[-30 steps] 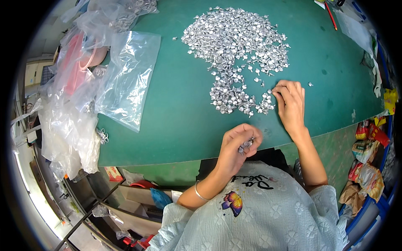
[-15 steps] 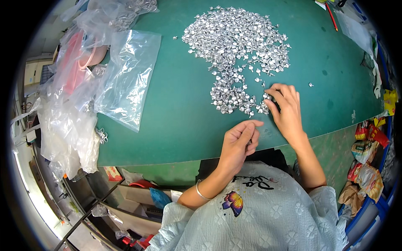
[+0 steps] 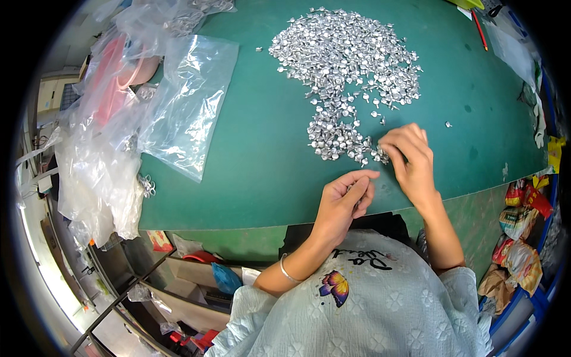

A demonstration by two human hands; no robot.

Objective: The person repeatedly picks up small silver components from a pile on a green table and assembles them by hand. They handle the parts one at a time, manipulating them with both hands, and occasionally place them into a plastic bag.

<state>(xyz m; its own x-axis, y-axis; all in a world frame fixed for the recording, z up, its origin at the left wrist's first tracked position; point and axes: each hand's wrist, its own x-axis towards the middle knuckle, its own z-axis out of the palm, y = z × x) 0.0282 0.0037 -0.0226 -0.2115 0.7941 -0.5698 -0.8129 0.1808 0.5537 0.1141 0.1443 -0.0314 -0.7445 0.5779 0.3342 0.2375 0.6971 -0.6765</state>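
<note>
Green bench (image 3: 262,160), seen from above, carrying a large heap of small silver metal parts (image 3: 345,65) at upper centre. Heap narrowing toward the near edge into a smaller cluster (image 3: 336,140), just beside the right hand.

Right hand (image 3: 410,157): resting on the bench at the near end of the cluster, palm down, fingers curled, fingertips (image 3: 386,149) touching the nearest silver parts. Pinching at those parts; not possible to tell whether one is actually gripped.

Left hand (image 3: 345,199): held over the near edge of the bench, well clear of the heap, fingers bent and drawn together with thumb against forefinger. Loosely closed; contents of the cupped palm hidden by the fingers, so cannot tell what, if anything, is held. Thin bracelet (image 3: 287,271) on the left wrist.

A few stray silver parts scattered to the right of the heap, apart from both hands.

Left part of the bench: flat clear plastic bag (image 3: 190,101), lying open-side toward the near edge. Further left, a pile of crumpled clear plastic bags (image 3: 98,154) hanging over the bench edge, with something pink visible through the film.

Far right corner: red pencil (image 3: 479,30) lying on the bench. Right of the bench, below its level: colourful snack packets (image 3: 523,226) stacked in a blue frame.

Lower centre: pale patterned shirt (image 3: 380,309) with a butterfly print.
</note>
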